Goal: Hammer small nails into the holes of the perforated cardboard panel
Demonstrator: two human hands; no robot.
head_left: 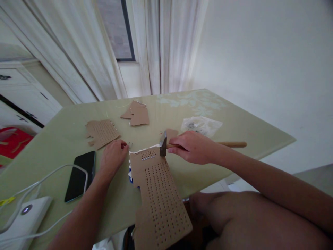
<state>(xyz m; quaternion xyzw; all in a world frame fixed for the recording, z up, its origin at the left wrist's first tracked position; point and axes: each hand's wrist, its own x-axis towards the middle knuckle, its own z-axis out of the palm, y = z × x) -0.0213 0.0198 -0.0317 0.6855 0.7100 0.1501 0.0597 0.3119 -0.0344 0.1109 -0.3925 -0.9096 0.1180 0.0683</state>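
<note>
While cardboard (163, 201) lies beside the left hand (114, 156), the right (194, 146) grips a hammer (163, 144).

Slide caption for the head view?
Hammer in right hand at the corner of hole-dotted cardboard, left hand alongside.

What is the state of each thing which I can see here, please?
Hammer: gripped by right hand, head at the far end of large perforated cardboard.
Left hand: fingers curled, contents unclear.
Large perforated cardboard: holes in rows, overhanging the table.
Smaller perforated cardboard: lying flat, edges torn.
Smartphone: screen dark.
White power bank: lying flat, charge level unreadable.
Plastic bag: crumpled.
Curtains: parted, window partly exposed.
</note>
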